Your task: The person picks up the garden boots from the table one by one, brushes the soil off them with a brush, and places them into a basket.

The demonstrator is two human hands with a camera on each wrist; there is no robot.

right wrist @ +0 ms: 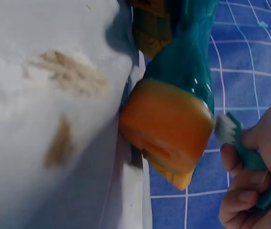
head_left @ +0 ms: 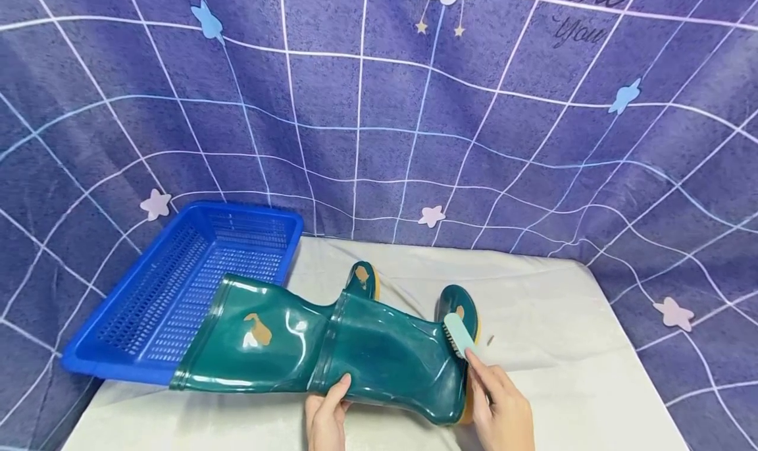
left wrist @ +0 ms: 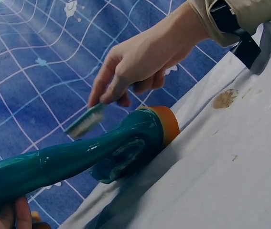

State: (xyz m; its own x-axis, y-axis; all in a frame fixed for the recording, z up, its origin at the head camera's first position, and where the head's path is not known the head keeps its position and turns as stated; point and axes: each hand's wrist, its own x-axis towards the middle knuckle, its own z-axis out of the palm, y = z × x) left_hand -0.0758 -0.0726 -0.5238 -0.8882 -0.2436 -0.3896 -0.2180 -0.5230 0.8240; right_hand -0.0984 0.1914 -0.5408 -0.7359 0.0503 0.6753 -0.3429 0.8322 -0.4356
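At the bottom edge of the head view, two bare hands work on a green rubber boot; the left hand grips its shaft from below, thumb laid on the near side and fingers curled underneath; the right hand grasps the handle end of a pale green brush, fingers wrapped round it.

The held boot lies across the middle, shaft to the left, orange sole to the right, toe pointing away; the brush head is at its instep, just beside a tan patch on the toe; whether the bristles touch the rubber cannot be told for certain.

The step in hand appears to be brushing the foot of this boot; the next move would seem to call for a steady left hold and short strokes over the toe patch.

Beyond and to the left, a second boot lies partly under the first; tan patches mark its shaft and toe, so it likely needs brushing too; its shaft overhangs the corner of a blue basket.

Underneath is a white cloth, with brown smudges seen in the wrist views; farthest back hangs a purple-blue curtain with a pale grid and stars.
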